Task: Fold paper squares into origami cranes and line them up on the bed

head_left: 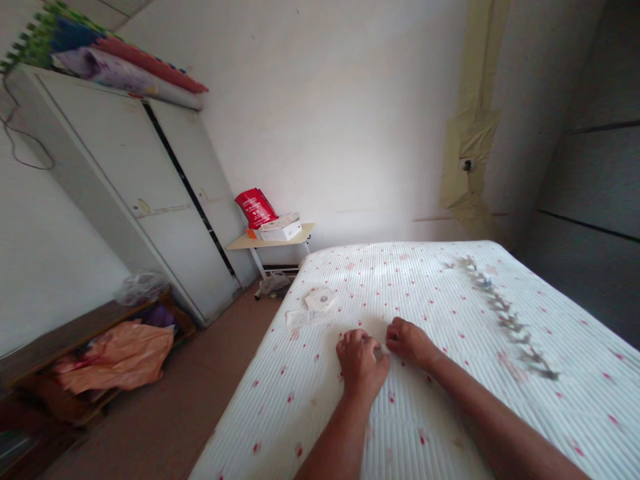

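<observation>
Both of my hands are low over a white ribbed bed cover (320, 373) dotted with red. My left hand (361, 360) is curled, its thumb bent toward the fingers; a small greyish thing seems to show between them, too unclear to name. Just to its right, my right hand (407, 340) has its fingers closed together, and whatever they pinch is hidden. A white card with a round dark mark (324, 299) and a printed paper slip (306, 317) lie beyond my left hand. On the right, several small greyish-brown items (507, 319) form a long slanting row.
A small table (240, 243) beyond the bed's far left corner bears a red bag (256, 208) and a white box (283, 231). At the left stand a grey cabinet (125, 167) and a low wooden shelf with an orange bag (120, 357). A wall socket (467, 164) is at the back.
</observation>
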A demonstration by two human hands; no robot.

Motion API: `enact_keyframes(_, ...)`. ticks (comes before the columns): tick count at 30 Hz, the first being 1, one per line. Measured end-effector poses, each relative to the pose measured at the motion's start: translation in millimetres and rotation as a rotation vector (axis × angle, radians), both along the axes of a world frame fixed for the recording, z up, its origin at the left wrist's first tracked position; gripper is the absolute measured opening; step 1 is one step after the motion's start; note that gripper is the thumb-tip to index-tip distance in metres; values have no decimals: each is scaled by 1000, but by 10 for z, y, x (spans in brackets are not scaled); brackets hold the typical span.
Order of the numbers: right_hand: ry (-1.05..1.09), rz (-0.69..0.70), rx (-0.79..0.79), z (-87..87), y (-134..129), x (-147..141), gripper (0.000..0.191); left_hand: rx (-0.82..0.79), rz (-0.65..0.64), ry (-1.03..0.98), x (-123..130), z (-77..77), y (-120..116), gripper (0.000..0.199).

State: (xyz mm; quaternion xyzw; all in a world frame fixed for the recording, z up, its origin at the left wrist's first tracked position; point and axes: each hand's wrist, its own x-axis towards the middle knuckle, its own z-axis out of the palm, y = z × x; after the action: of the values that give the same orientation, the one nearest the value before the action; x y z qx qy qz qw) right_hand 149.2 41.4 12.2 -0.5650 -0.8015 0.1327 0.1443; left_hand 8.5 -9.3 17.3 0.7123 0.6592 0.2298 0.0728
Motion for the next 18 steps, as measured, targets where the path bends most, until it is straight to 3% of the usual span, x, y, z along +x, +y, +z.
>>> enact_keyframes(4, 21, 32, -35, 19, 9, 35, 19, 12, -16, 11, 6, -5, -21, 28)
enact_keyframes(12, 110, 127, -72, 52, 0, 123, 17, 52, -52, 1, -33, -66, 0, 16)
enact_keyframes(18, 319, 263, -2, -24, -1, 192, 42, 56, -70, -22, -93, -86, 20, 19)
